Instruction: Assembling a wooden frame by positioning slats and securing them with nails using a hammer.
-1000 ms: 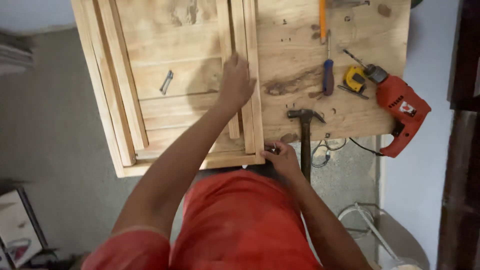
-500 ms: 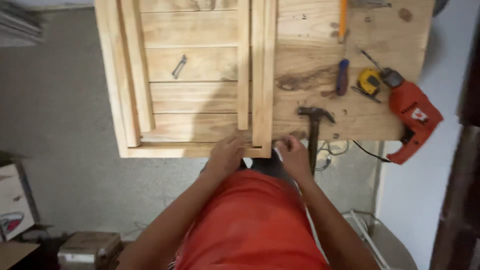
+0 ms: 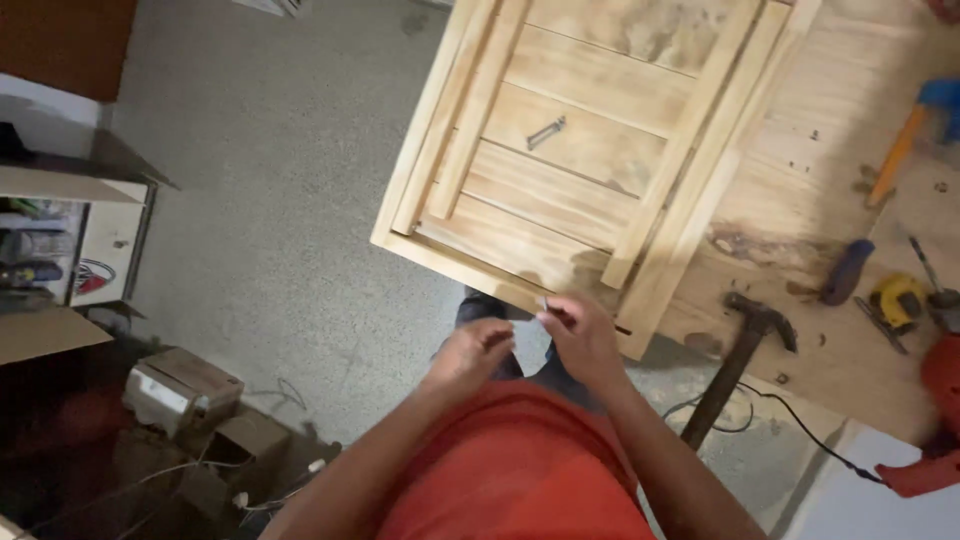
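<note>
Head view, looking down. Wooden frame [image 3: 590, 160]: a pale pine panel of horizontal slats bounded by two long rails, with raised battens laid along both sides; grain and a few dark knots are visible. It lies flat on the bench [image 3: 800, 200], its long axis running diagonally from the lower left of the view to the upper right, with one corner overhanging the bench edge toward the person. A small metal bracket [image 3: 546, 132] rests on a slat near the middle of the frame.

Right hand [image 3: 580, 335]: just below the frame's near edge, fingers pinched together on a small nail [image 3: 544, 303], thin and pale, its tip pointing up toward the frame edge; the grip is closed on it. Left hand [image 3: 472, 355]: just beside the right hand, below the frame's near corner, fingers curled loosely; whether it holds anything cannot be told.

Hammer [image 3: 740, 365]: to the right of the frame's near corner, dark head on the bench, handle hanging past the bench edge. Farther right of the frame lie a blue-handled screwdriver [image 3: 848, 272], a yellow tape measure [image 3: 895, 300], an orange-handled tool [image 3: 895, 155] and a red power drill [image 3: 935, 420] with its black cord [image 3: 800, 430] trailing down. Left of the frame, on the grey floor [image 3: 270, 200], stand cardboard boxes [image 3: 180, 390]
</note>
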